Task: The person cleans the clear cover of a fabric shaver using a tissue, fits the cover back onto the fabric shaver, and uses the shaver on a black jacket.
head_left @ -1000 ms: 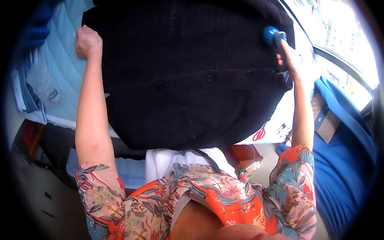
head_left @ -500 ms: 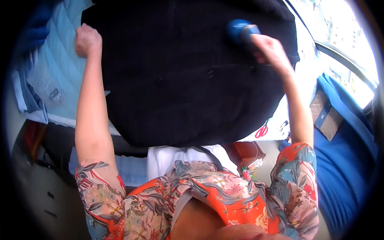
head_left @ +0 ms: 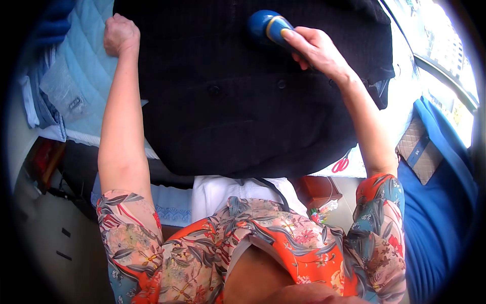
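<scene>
A black garment with buttons [head_left: 243, 121] lies spread over the bed-like surface before me. My right hand [head_left: 316, 50] is closed round the handle of a blue rounded device [head_left: 264, 26] with a yellow band, held over the upper middle of the garment. At the garment's upper left edge, my left hand [head_left: 121, 35] is closed in a fist; whether its fingers pinch any cloth is hidden.
Light blue quilted bedding [head_left: 88, 38] is at the left, with a clear plastic bag [head_left: 68, 93] on it. Red-handled scissors [head_left: 340, 164] lie by the garment's lower right edge. Blue fabric [head_left: 440, 218] and a quilted brown item [head_left: 422, 157] are at the right.
My right hand has moved the blue device leftward and slightly up across the garment. My left hand remains closed at the garment's edge. The whole view has shifted a little.
</scene>
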`<action>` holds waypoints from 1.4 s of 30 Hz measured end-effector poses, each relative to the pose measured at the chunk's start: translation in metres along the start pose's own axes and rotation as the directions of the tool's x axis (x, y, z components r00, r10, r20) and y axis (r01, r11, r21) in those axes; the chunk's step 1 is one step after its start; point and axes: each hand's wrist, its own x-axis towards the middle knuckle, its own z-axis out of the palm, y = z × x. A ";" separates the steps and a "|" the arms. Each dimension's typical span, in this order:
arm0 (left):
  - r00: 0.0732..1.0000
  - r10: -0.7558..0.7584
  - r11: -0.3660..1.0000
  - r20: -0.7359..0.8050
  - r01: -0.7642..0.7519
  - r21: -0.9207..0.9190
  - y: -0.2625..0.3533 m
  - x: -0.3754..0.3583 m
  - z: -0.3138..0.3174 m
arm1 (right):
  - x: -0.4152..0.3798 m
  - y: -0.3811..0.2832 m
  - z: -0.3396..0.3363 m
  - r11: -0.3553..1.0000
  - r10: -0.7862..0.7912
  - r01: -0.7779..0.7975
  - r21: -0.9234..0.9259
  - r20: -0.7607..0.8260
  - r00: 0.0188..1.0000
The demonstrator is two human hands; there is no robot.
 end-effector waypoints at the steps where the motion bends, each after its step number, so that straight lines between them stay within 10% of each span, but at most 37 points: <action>1: 1.000 0.007 1.000 -0.001 -0.007 0.006 0.002 -0.001 -0.002 | -0.004 0.001 -0.003 1.000 0.025 -0.025 0.017 -0.009 1.000; 5: 0.999 -0.018 0.999 -0.038 0.019 0.032 -0.015 0.011 0.018 | -0.023 0.039 -0.060 0.957 0.180 -0.115 0.267 -0.235 0.955; 9: 1.000 0.007 1.000 -0.002 -0.007 0.014 -0.015 0.011 0.018 | -0.031 0.064 -0.074 0.723 0.309 -0.154 0.674 -0.115 0.944; 12: 1.000 -0.013 1.000 -0.009 0.013 -0.001 -0.013 0.009 0.017 | -0.025 0.088 -0.064 0.279 -0.013 -0.250 0.927 0.264 0.965; 16: 1.000 0.022 1.000 0.015 -0.022 0.002 -0.017 0.015 0.021 | -0.024 0.099 -0.046 0.169 -0.187 -0.295 0.940 0.325 0.927; 20: 0.999 0.031 0.999 0.009 -0.031 0.013 -0.022 0.019 0.028 | -0.030 0.093 -0.049 0.234 0.086 -0.233 0.944 0.219 0.972; 21: 0.999 0.038 0.999 0.010 -0.038 0.002 -0.021 0.019 0.027 | -0.032 0.086 -0.047 0.428 0.152 -0.177 0.886 0.122 0.981; 24: 0.981 0.124 0.992 -0.146 -0.128 -0.017 -0.019 0.008 0.026 | -0.038 0.046 -0.027 0.925 0.179 -0.102 0.365 -0.183 0.967; 28: 0.970 0.132 0.982 -0.206 -0.156 -0.103 -0.013 0.001 0.024 | -0.034 0.016 0.009 0.995 -0.015 -0.012 -0.102 -0.258 0.966; 35: 0.980 0.148 0.979 -0.134 -0.164 -0.119 -0.002 -0.001 0.015 | -0.081 0.077 -0.065 0.964 0.260 -0.228 0.138 -0.672 0.694; 42: 0.987 0.112 0.992 0.112 -0.104 -0.076 0.010 -0.005 0.004 | -0.190 0.151 0.014 0.717 0.637 -0.172 0.675 -0.535 0.555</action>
